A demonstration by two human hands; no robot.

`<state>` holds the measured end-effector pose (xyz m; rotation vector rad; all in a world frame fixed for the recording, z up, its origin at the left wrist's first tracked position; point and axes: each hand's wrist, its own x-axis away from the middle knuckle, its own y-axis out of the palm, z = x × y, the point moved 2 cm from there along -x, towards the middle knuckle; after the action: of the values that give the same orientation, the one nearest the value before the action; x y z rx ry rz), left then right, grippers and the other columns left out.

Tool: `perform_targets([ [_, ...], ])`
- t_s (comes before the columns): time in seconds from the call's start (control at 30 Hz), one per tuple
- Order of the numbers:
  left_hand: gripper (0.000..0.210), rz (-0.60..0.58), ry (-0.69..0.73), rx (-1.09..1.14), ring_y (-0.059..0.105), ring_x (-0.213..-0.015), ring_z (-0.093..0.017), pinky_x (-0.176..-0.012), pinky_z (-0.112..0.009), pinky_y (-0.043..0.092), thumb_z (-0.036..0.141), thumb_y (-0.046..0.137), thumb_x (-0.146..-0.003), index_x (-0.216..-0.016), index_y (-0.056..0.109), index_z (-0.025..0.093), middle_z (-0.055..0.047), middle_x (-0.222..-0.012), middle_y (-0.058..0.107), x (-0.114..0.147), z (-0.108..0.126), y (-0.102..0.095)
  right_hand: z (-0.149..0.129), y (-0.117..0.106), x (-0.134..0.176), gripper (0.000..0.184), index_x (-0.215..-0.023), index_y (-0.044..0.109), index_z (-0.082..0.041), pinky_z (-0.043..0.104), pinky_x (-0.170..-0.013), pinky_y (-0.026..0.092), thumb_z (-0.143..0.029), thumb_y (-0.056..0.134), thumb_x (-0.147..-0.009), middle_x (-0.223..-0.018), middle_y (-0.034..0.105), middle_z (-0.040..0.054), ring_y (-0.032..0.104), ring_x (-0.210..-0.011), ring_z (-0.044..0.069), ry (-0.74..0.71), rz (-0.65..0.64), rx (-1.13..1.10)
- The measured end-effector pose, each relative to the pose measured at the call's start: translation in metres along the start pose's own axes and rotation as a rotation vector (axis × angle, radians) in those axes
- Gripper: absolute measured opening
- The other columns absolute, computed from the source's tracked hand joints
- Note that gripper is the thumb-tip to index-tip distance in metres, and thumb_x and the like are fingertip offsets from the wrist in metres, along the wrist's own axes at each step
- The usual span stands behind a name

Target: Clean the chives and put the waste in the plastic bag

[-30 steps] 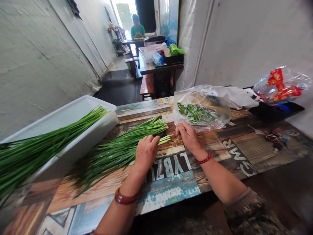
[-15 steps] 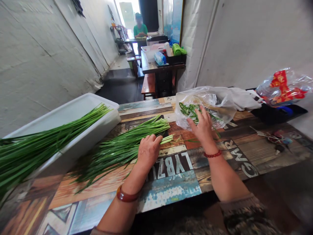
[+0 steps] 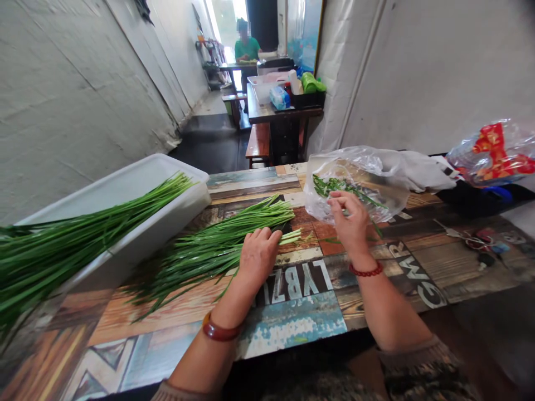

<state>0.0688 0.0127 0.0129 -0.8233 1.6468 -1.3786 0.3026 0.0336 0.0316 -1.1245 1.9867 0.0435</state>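
My left hand (image 3: 259, 253) is closed around a few green chives, whose pale stem ends (image 3: 290, 236) stick out past the thumb. Beside and under it, a loose pile of chives (image 3: 213, 239) is spread over the patterned table. To the right, my right hand (image 3: 352, 220) is at the front of a clear plastic bag (image 3: 397, 192) that lies open. Its thumb and forefinger are drawn together in a pinch; what is between them, if anything, is too small to make out. Green trimmings (image 3: 330, 185) lie inside the bag.
A white tub (image 3: 167, 209) at the left holds more long chives (image 3: 104, 236). Keys (image 3: 480, 239) and a red-printed plastic package (image 3: 495, 153) lie at the right. Farther back are a second table (image 3: 267, 115), a bench (image 3: 258, 142) and a seated person in green (image 3: 247, 49).
My right hand's fingers, spread over the bag before, have drawn together, and the hand has come slightly down and nearer. My left hand stays on the chives. The view has shifted slightly.
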Motion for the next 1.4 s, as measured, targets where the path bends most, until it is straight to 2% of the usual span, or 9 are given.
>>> perform_targets([
  [0.07, 0.021, -0.018, -0.015, 0.005, 0.054, -0.090, -0.025, -0.073, -0.036, 0.036, 0.021, 0.047, -0.092, -0.107, 0.061, 0.024, -0.008, -0.096, 0.062, 0.000, 0.000, 0.000, -0.013, 0.008, 0.006, 0.039, -0.077, 0.065, -0.020, 0.041, -0.093, 0.050, -0.040, 0.039, -0.098, -0.103, 0.068, 0.0105, 0.064, -0.101, 0.022, -0.024, -0.187, -0.175],
  [0.17, 0.018, -0.024, -0.026, 0.011, 0.054, -0.090, -0.024, -0.073, -0.036, 0.037, 0.021, 0.047, -0.093, -0.105, 0.060, 0.022, -0.009, -0.095, 0.061, -0.001, 0.000, 0.001, -0.030, 0.021, 0.018, 0.037, -0.108, 0.065, -0.021, 0.043, -0.102, 0.046, -0.049, 0.045, -0.095, -0.127, 0.061, 0.0117, 0.057, -0.119, 0.024, -0.124, -0.486, -0.324],
  [0.23, 0.017, -0.021, -0.028, 0.018, 0.054, -0.090, -0.025, -0.072, -0.036, 0.037, 0.023, 0.046, -0.093, -0.104, 0.060, 0.022, -0.009, -0.094, 0.061, -0.001, 0.000, 0.002, -0.036, 0.030, 0.026, 0.047, -0.127, 0.056, -0.021, 0.044, -0.107, 0.042, -0.051, 0.055, -0.090, -0.138, 0.054, 0.0131, 0.050, -0.129, 0.026, -0.182, -0.598, -0.315],
  [0.33, 0.016, -0.011, -0.039, 0.031, 0.055, -0.091, -0.024, -0.074, -0.036, 0.039, 0.022, 0.048, -0.092, -0.104, 0.060, 0.022, -0.008, -0.095, 0.061, 0.000, 0.000, 0.002, -0.036, 0.041, 0.036, 0.036, -0.122, 0.059, -0.020, 0.041, -0.102, 0.045, -0.041, 0.053, -0.094, -0.126, 0.062, 0.0122, 0.057, -0.120, 0.024, -0.169, -0.668, -0.247],
  [0.43, 0.018, 0.022, -0.039, 0.095, 0.056, -0.094, -0.024, -0.078, -0.035, 0.040, 0.025, 0.052, -0.091, -0.107, 0.059, 0.021, -0.008, -0.097, 0.062, 0.000, -0.001, 0.002, -0.031, 0.049, 0.041, 0.023, -0.100, 0.065, -0.020, 0.033, -0.083, 0.052, -0.032, 0.045, -0.097, -0.093, 0.071, 0.0062, 0.067, -0.089, 0.018, -0.068, -0.691, -0.244],
  [0.57, 0.031, 0.062, -0.013, 0.194, 0.057, -0.101, -0.024, -0.082, -0.035, 0.042, 0.032, 0.053, -0.092, -0.120, 0.054, 0.020, -0.009, -0.106, 0.063, 0.001, -0.002, 0.002, -0.024, 0.051, 0.039, 0.024, -0.088, 0.064, -0.019, 0.026, -0.065, 0.049, -0.029, 0.044, -0.097, -0.071, 0.067, 0.0009, 0.064, -0.065, 0.014, 0.087, -0.633, -0.280],
  [0.87, 0.035, -0.095, -0.024, 0.084, 0.064, -0.097, -0.023, -0.080, -0.034, 0.045, 0.020, 0.053, -0.089, -0.124, 0.051, 0.019, -0.009, -0.111, 0.067, 0.002, -0.007, 0.005, -0.005, 0.051, 0.035, 0.028, -0.090, 0.065, -0.020, 0.025, -0.058, 0.044, -0.038, 0.045, -0.095, -0.064, 0.065, -0.0009, 0.059, -0.058, 0.013, 0.258, -0.539, -0.326],
  [1.17, 0.043, -0.029, 0.002, 0.193, 0.066, -0.098, -0.025, -0.081, -0.034, 0.049, 0.040, 0.052, -0.092, -0.129, 0.050, 0.018, -0.011, -0.115, 0.067, -0.002, -0.011, 0.003, -0.010, 0.050, 0.028, 0.021, -0.089, 0.063, -0.020, 0.024, -0.061, 0.047, -0.031, 0.046, -0.095, -0.072, 0.064, -0.0010, 0.063, -0.062, 0.012, 0.219, -0.605, -0.320],
  [1.4, 0.021, -0.029, 0.025, 0.144, 0.066, -0.093, -0.022, -0.076, -0.030, 0.048, 0.030, 0.046, -0.096, -0.111, 0.056, 0.020, -0.008, -0.103, 0.068, -0.004, -0.009, 0.011, -0.004, 0.056, 0.029, 0.024, -0.091, 0.059, -0.021, 0.023, -0.052, 0.045, -0.032, 0.039, -0.097, -0.061, 0.061, -0.0031, 0.059, -0.052, 0.012, 0.345, -0.562, -0.369],
])
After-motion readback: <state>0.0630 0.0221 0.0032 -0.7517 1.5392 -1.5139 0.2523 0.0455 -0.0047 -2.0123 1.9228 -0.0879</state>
